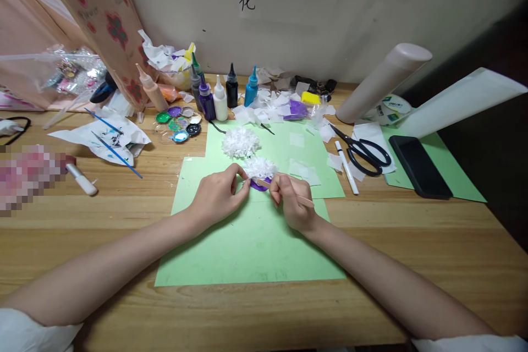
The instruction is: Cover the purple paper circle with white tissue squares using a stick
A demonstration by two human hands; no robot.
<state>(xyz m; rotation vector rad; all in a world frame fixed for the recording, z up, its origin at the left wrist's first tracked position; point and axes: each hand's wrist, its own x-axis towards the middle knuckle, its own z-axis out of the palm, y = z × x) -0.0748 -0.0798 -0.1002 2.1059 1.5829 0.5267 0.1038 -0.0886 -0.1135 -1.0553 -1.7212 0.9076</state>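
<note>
The right hand (pixel 291 203) is closed around a thin wooden stick (pixel 307 201), gripped like a pen. The left hand (pixel 218 195) has its thumb and forefinger pinched narrowly together just beside the stick's tip, though whether a scrap of tissue sits between them is too small to tell. Both hands rest on the green paper (pixel 247 247) in the middle of the table (pixel 124 214). The stick's tip sits at a purple patch (pixel 260 185) under the near edge of a white tissue puff (pixel 259 166), and a second, fuller puff (pixel 240 142) lies just beyond. The stick lies low and nearly flat, its long axis running from lower right to upper left. Its free end juts out past the right hand's knuckles and its working end points at the puff. The work in hand looks like pressing small tissue pieces onto the purple patch. It would go best with the heel of the right hand kept on the paper for steadiness, short light pushes straight along the stick, and the left fingertips held close to keep the finished tufts from lifting. Scissors (pixel 363 151) and paint bottles (pixel 220 100) stand well apart.
</note>
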